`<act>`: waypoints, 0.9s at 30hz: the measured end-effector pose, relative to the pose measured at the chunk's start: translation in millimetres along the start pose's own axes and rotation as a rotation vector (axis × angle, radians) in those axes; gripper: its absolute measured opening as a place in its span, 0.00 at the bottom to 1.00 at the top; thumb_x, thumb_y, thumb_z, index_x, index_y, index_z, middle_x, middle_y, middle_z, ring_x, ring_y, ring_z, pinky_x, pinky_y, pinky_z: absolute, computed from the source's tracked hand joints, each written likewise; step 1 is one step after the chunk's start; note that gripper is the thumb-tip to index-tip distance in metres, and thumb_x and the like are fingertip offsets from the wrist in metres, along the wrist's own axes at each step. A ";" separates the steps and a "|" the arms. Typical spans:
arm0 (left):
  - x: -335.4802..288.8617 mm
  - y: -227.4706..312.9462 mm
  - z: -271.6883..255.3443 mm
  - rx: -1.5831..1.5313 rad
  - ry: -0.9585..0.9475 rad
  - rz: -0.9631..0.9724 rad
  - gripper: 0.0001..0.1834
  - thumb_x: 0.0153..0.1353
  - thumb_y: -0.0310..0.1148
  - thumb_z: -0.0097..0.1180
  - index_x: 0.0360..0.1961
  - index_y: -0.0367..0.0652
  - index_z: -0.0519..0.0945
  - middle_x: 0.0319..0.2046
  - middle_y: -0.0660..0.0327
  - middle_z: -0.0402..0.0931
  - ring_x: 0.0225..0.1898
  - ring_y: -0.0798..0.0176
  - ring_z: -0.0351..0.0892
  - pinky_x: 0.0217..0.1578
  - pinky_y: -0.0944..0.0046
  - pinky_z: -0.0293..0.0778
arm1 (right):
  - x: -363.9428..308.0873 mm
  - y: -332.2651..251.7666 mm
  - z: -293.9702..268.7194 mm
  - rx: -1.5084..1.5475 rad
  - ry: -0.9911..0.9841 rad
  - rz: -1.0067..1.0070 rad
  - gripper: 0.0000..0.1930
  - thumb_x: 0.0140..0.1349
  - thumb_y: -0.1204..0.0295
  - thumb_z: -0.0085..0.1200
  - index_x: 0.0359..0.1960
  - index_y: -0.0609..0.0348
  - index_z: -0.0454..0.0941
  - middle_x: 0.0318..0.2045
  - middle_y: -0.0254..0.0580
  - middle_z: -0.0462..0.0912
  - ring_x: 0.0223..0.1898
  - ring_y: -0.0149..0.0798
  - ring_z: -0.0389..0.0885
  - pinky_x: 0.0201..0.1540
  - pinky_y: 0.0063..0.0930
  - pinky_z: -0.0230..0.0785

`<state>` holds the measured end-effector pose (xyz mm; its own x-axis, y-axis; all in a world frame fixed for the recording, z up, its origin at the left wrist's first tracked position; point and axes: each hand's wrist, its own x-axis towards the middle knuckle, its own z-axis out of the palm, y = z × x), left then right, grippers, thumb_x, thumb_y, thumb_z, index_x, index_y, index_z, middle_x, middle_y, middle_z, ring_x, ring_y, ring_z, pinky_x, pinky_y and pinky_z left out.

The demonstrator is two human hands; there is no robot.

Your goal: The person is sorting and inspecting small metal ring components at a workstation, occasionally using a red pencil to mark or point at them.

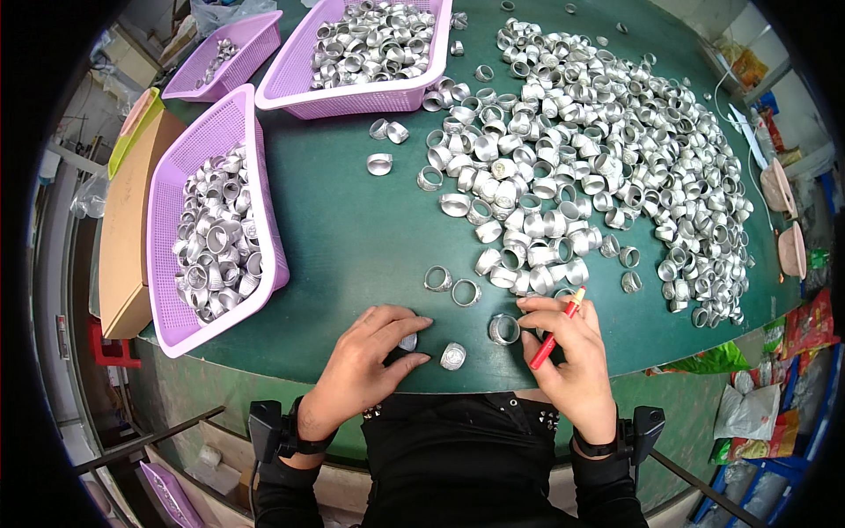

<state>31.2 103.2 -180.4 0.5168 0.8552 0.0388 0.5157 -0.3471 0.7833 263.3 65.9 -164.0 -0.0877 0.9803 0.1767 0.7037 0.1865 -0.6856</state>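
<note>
My left hand (365, 356) rests at the table's near edge, its fingers curled around a silver metal ring (407, 341) that is partly hidden beneath them. In my right hand (572, 352) is a slim red pen (546, 346) with a pale yellow end, held slantwise across the fingers. Close to the fingertips of that hand lies a wide silver ring (504, 329). Between both hands a ring with a patterned face (453, 355) sits on the green table. Two more rings, one at left (437, 278) and one at right (466, 292), lie just beyond.
A big heap of silver rings (563, 150) spreads over the table's right side. Purple baskets with rings stand at the left (271, 238), at the back (352, 106) and at the far left (264, 40). A cardboard box (132, 229) flanks the left basket.
</note>
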 end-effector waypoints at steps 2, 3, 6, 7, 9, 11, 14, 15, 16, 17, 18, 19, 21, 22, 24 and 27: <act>1.8 8.9 -7.8 0.102 0.025 0.045 0.22 0.39 0.28 0.65 0.40 0.40 0.76 0.40 0.58 0.71 0.41 0.57 0.69 0.41 0.62 0.67 | 1.3 4.2 -4.1 0.126 -0.076 -0.107 0.16 0.43 0.82 0.54 0.37 0.53 0.74 0.46 0.36 0.75 0.48 0.43 0.66 0.51 0.37 0.54; 2.5 11.7 -10.1 0.206 0.050 0.090 0.22 0.40 0.30 0.66 0.39 0.40 0.76 0.42 0.58 0.70 0.44 0.57 0.68 0.43 0.60 0.65 | 2.1 3.8 -4.2 0.124 -0.076 -0.106 0.16 0.43 0.82 0.54 0.37 0.53 0.74 0.46 0.36 0.75 0.48 0.43 0.66 0.51 0.37 0.54; 4.5 16.0 -5.1 0.129 -0.087 0.141 0.19 0.46 0.34 0.61 0.39 0.39 0.76 0.45 0.58 0.67 0.45 0.55 0.64 0.45 0.59 0.61 | 7.2 2.9 -2.6 -0.094 -0.290 -0.232 0.20 0.40 0.82 0.53 0.40 0.53 0.74 0.48 0.35 0.73 0.53 0.45 0.65 0.51 0.37 0.55; 5.3 16.3 -1.3 0.130 -0.084 0.140 0.19 0.46 0.34 0.61 0.39 0.39 0.76 0.45 0.58 0.67 0.45 0.55 0.64 0.45 0.59 0.61 | 7.7 6.0 0.5 -0.095 -0.290 -0.235 0.20 0.40 0.82 0.53 0.40 0.53 0.74 0.48 0.35 0.73 0.53 0.45 0.65 0.51 0.37 0.55; 7.4 13.7 9.8 0.139 -0.118 0.195 0.18 0.47 0.34 0.60 0.40 0.39 0.75 0.43 0.59 0.67 0.44 0.56 0.65 0.43 0.60 0.61 | 8.3 10.3 4.0 -0.134 -0.275 -0.255 0.18 0.41 0.81 0.55 0.38 0.53 0.75 0.47 0.34 0.74 0.54 0.43 0.64 0.52 0.36 0.54; 6.8 12.7 14.2 0.130 -0.157 0.179 0.17 0.47 0.34 0.60 0.39 0.40 0.76 0.42 0.60 0.68 0.44 0.57 0.65 0.41 0.60 0.61 | 7.2 8.0 4.2 -0.104 -0.248 -0.252 0.17 0.42 0.79 0.56 0.38 0.54 0.75 0.46 0.34 0.75 0.52 0.43 0.67 0.51 0.36 0.56; 2.7 18.1 16.7 0.167 -0.057 0.201 0.19 0.41 0.34 0.65 0.36 0.41 0.77 0.39 0.63 0.72 0.41 0.57 0.68 0.42 0.60 0.61 | 0.2 4.8 5.7 0.114 -0.149 -0.210 0.16 0.43 0.76 0.60 0.37 0.55 0.75 0.43 0.36 0.77 0.46 0.44 0.72 0.46 0.35 0.62; 1.9 19.5 15.5 0.155 -0.016 0.241 0.19 0.42 0.33 0.64 0.38 0.41 0.77 0.38 0.62 0.72 0.41 0.57 0.68 0.41 0.61 0.62 | -3.3 4.4 6.3 0.306 -0.077 -0.176 0.16 0.43 0.74 0.62 0.37 0.56 0.75 0.41 0.37 0.78 0.42 0.44 0.75 0.43 0.34 0.65; 0.2 20.0 15.1 0.148 0.030 0.278 0.19 0.44 0.33 0.62 0.39 0.41 0.76 0.38 0.62 0.73 0.41 0.58 0.69 0.39 0.62 0.63 | -6.6 5.2 7.7 0.410 -0.060 -0.138 0.16 0.42 0.75 0.63 0.36 0.59 0.75 0.39 0.42 0.79 0.39 0.44 0.78 0.39 0.32 0.70; -1.6 20.5 17.3 0.147 0.030 0.280 0.19 0.44 0.33 0.62 0.39 0.41 0.76 0.38 0.62 0.73 0.41 0.58 0.69 0.39 0.62 0.63 | -9.7 5.6 9.9 0.408 -0.059 -0.138 0.16 0.42 0.75 0.63 0.36 0.59 0.75 0.39 0.42 0.79 0.39 0.44 0.78 0.39 0.32 0.70; -3.4 21.4 20.6 0.006 0.090 0.236 0.19 0.42 0.31 0.64 0.39 0.41 0.76 0.38 0.61 0.73 0.40 0.58 0.71 0.39 0.63 0.65 | -12.5 5.7 12.5 0.551 -0.029 -0.107 0.17 0.42 0.76 0.64 0.35 0.60 0.74 0.40 0.45 0.79 0.40 0.44 0.78 0.40 0.31 0.71; -5.0 22.6 22.7 -0.132 0.151 0.186 0.20 0.40 0.29 0.66 0.38 0.41 0.75 0.38 0.59 0.74 0.39 0.58 0.73 0.39 0.63 0.67 | -13.6 5.3 14.7 0.698 -0.002 -0.076 0.17 0.42 0.78 0.64 0.35 0.61 0.73 0.40 0.48 0.78 0.42 0.44 0.78 0.42 0.31 0.71; -5.6 26.4 26.7 -0.308 0.178 0.137 0.20 0.39 0.27 0.66 0.37 0.40 0.75 0.38 0.58 0.74 0.39 0.58 0.74 0.39 0.64 0.69 | -14.8 4.6 16.7 0.724 -0.009 -0.108 0.18 0.42 0.80 0.64 0.36 0.62 0.72 0.40 0.52 0.77 0.45 0.46 0.77 0.45 0.33 0.71; -4.6 28.0 28.6 -0.490 0.201 0.094 0.21 0.38 0.25 0.67 0.36 0.40 0.75 0.38 0.57 0.75 0.39 0.59 0.75 0.39 0.65 0.71 | -17.4 4.7 19.8 0.795 0.033 -0.127 0.18 0.42 0.81 0.63 0.36 0.62 0.71 0.40 0.52 0.77 0.45 0.47 0.77 0.45 0.35 0.71; -3.1 31.2 29.0 -0.533 0.186 0.094 0.21 0.38 0.26 0.68 0.36 0.40 0.75 0.38 0.57 0.75 0.39 0.59 0.76 0.39 0.65 0.71 | -19.0 2.8 22.0 0.855 0.093 -0.174 0.19 0.42 0.83 0.62 0.37 0.62 0.69 0.40 0.53 0.76 0.45 0.50 0.76 0.46 0.39 0.71; 0.7 31.7 30.9 -0.561 0.147 0.119 0.21 0.38 0.26 0.68 0.36 0.40 0.75 0.37 0.56 0.75 0.40 0.59 0.76 0.40 0.65 0.72 | -20.1 0.8 23.2 0.885 0.115 -0.192 0.18 0.42 0.83 0.62 0.36 0.63 0.69 0.40 0.54 0.76 0.44 0.50 0.76 0.46 0.40 0.71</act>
<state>69.1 80.9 -174.8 0.4285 0.8810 0.2005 -0.0005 -0.2217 0.9751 249.3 47.8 -184.6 -0.0435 0.9239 0.3800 -0.1178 0.3730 -0.9203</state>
